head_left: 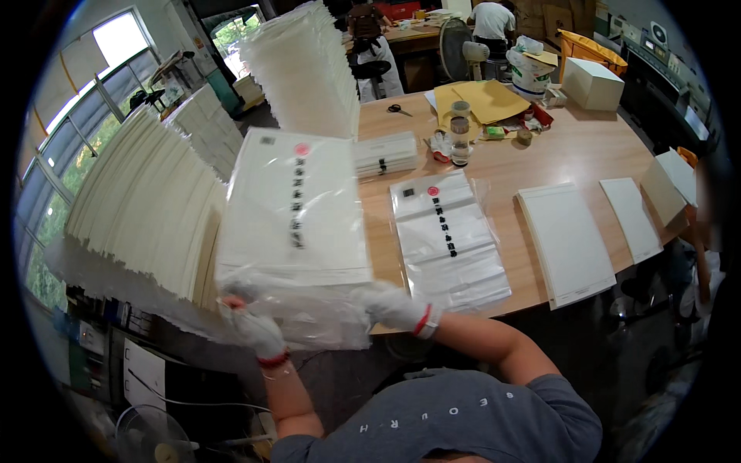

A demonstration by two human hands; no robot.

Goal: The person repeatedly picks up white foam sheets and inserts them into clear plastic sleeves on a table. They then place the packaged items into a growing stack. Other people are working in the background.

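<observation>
Both my hands wear white gloves with red cuffs. Between them is a clear plastic bag (309, 312) with a stack of white paper sheets (262, 201) inside, a red round mark and dark print on its front. My left hand (256, 330) is closed on the bag's near left corner, fingertips bare. At the near right corner my right hand (392, 307) grips the loose plastic, its fingers partly blurred. Just right of the bag lies a pile of flat printed plastic bags (451, 247). Farther right is a stack of white paper (566, 239).
Tall paper stacks (147, 208) crowd my left side, with another high stack (305, 73) behind. On the wooden table (587, 147) are scissors (398, 110), a clear bottle (459, 139), yellow envelopes (494, 100), a narrow paper stack (631, 218) and a white box (593, 83). Two people are at the back.
</observation>
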